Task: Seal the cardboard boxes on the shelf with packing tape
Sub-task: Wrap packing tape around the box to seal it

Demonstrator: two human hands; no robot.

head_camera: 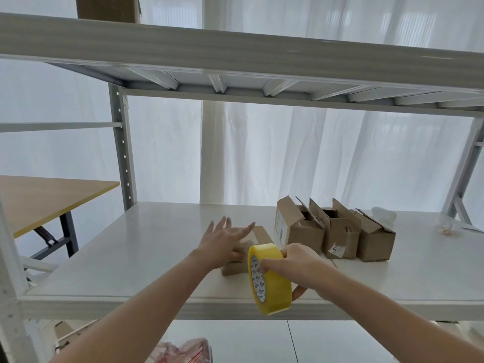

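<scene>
Far left, beyond the rack's post: a wooden table with dark legs. High up on the top board, a brown carton, cut off by the frame edge. Below the working level, at the bottom edge, a clear bag with red print.

On the white shelf, left of centre: the left hand, palm down, fingers straight and spread, pressing flat on the lid of a low cardboard box lying closed near the front edge. No curl, no pinch; just laid on top.

Just right of that box, partly in front of its near right corner: a roll of yellow packing tape, upright on edge, printed core facing left, hanging past the shelf's front lip. Wrapped round it from the right, the right hand: thumb on the core's rim, fingers curled over the far side, one fingertip showing beneath. Roll wholly in this grasp, clear of the left hand. No loose tape end to be made out.

Further right and back, a row of three open cardboard boxes, side by side and touching, flaps up, well apart from both hands. At the far right, some clear plastic scraps.
</scene>
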